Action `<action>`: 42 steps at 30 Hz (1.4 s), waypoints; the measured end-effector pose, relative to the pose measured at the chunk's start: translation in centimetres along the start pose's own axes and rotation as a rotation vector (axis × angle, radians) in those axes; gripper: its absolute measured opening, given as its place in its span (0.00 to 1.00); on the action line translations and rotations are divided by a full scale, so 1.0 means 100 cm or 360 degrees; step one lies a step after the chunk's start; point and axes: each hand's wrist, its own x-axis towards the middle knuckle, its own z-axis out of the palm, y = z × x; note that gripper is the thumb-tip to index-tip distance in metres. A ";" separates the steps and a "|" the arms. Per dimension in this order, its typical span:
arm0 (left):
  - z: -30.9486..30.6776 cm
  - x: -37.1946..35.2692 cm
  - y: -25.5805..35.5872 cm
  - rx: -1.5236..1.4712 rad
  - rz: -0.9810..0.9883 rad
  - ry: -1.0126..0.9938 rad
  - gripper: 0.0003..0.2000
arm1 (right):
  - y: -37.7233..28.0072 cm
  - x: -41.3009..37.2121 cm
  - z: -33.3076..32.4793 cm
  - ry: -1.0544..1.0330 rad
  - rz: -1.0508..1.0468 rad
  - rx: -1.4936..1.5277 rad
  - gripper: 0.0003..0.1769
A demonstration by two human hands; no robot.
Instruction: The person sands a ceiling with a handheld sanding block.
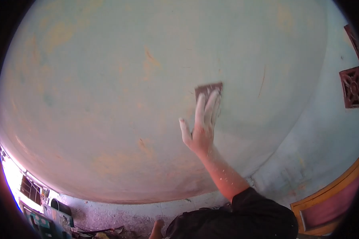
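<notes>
My right hand (202,126) presses a piece of reddish-brown sandpaper (203,90) flat against the wall, with white dust smeared on it. The fingers lie stretched over the sheet, coated in white powder and a little blurred by motion. The thumb sticks out to the left, off the sheet. Around it spreads the wall (119,91), pale green-grey with yellowish patches and some thin scratches. White specks dot the forearm, which comes out of a dark sleeve. My left hand does not show.
On the right a side wall carries brown patterned vent blocks (352,87), above an orange-framed panel (327,203). At lower left, a dark bucket (61,207) and a green item (40,223) stand on the dusty floor (107,213). What looks like a bare foot (157,230) shows at the bottom.
</notes>
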 end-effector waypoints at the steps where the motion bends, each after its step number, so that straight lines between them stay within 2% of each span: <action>1: -0.001 0.010 0.000 0.0040 -0.0009 0.0004 0.19 | 0.005 0.000 0.001 0.0005 0.0009 -0.0016 0.47; 3: -0.004 0.011 -0.004 0.0139 -0.0053 -0.0029 0.19 | 0.010 0.001 -0.004 0.0019 0.0140 -0.0044 0.47; 7: -0.005 -0.024 -0.014 0.0355 -0.0184 -0.0230 0.19 | 0.038 0.066 -0.026 0.0273 0.0068 0.0007 0.45; 10: 0.013 -0.015 -0.019 0.0464 -0.0283 -0.0366 0.18 | 0.060 0.056 -0.017 0.0295 0.0056 -0.0013 0.46; 11: -0.014 -0.017 -0.005 -0.0310 -0.0214 0.0195 0.19 | 0.058 0.043 -0.021 0.0215 0.0111 -0.0011 0.45; 12: -0.069 -0.012 0.060 -0.0570 -0.0262 0.0355 0.18 | 0.056 0.022 -0.023 0.0173 0.0127 -0.0007 0.45; 14: -0.145 0.008 0.153 -0.0619 -0.0008 0.0703 0.15 | 0.058 -0.032 -0.021 0.0035 0.0263 0.0128 0.44; 16: -0.203 0.024 0.223 -0.0591 0.0488 0.1021 0.17 | 0.071 -0.089 -0.007 -0.0018 0.0284 0.0092 0.44; 17: -0.247 0.018 0.276 -0.0621 0.0525 0.0982 0.18 | 0.079 -0.105 -0.003 -0.0036 0.0313 0.0045 0.44; 20: -0.325 0.006 0.373 -0.0478 0.1016 0.1226 0.21 | 0.087 -0.054 -0.020 0.0030 0.0162 -0.0044 0.45; 23: -0.366 0.001 0.434 -0.0394 0.1223 0.1275 0.21 | 0.116 0.008 -0.031 0.0101 0.0217 0.0138 0.45; 25: -0.376 0.004 0.461 -0.0227 0.1371 0.1482 0.30 | 0.156 0.021 -0.024 0.0447 0.0036 0.0204 0.46; 26: -0.379 0.002 0.473 -0.0228 0.1386 0.1459 0.30 | 0.156 0.011 -0.033 0.0449 0.0050 0.0181 0.46; 28: -0.381 0.004 0.493 -0.0295 0.1252 0.1595 0.33 | 0.137 -0.022 -0.053 0.0084 0.0118 0.0162 0.46; 32: -0.369 0.007 0.518 -0.0296 0.1043 0.1624 0.36 | 0.157 -0.113 -0.048 -0.0001 0.0241 0.0119 0.44; 34: -0.368 0.011 0.526 -0.0280 0.1005 0.1662 0.36 | 0.178 -0.118 -0.052 0.0009 0.0245 0.0101 0.45; 36: -0.365 0.011 0.532 -0.0239 0.0977 0.1657 0.37 | 0.201 -0.076 -0.073 0.0078 0.0236 0.0158 0.45; 39: -0.363 0.010 0.536 -0.0012 0.0750 0.1702 0.37 | 0.229 -0.031 -0.096 0.0157 0.0170 0.0098 0.44; 40: -0.362 0.011 0.538 0.0007 0.0784 0.1679 0.37 | 0.239 -0.028 -0.101 0.0145 0.0084 -0.0004 0.43; 42: -0.360 0.009 0.543 -0.0137 0.0626 0.1616 0.37 | 0.248 -0.038 -0.104 0.0144 0.0096 -0.0003 0.42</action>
